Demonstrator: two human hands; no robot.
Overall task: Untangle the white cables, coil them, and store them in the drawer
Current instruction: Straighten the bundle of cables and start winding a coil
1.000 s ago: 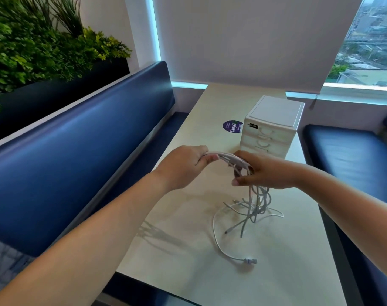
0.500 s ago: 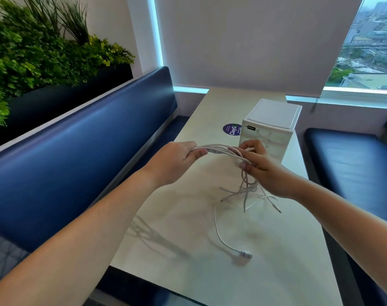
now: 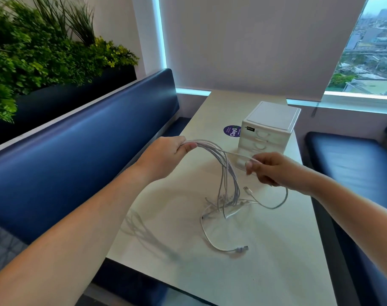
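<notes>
The left hand [image 3: 166, 155] was up over the middle of the table [image 3: 276, 261], its arm crossing the left edge, fingers curled tight round a bunch of white cables [image 3: 229, 177] that arched over and dropped to the tabletop. The right hand [image 3: 269, 170] hovered just in front of the drawer unit [image 3: 269, 131], thumb and fingertips pinching one strand drawn sideways out of the bunch. It looked like a single cable, though blur made that hard to call. Loose ends lay tangled mid-table, and one plug [image 3: 241, 249] trailed toward the near edge. The drawer unit stood by the far right edge, drawers closed, with a purple sticker [image 3: 231, 131] just beside it. Bare tabletop lay open along the near edge and the near right corner.
</notes>
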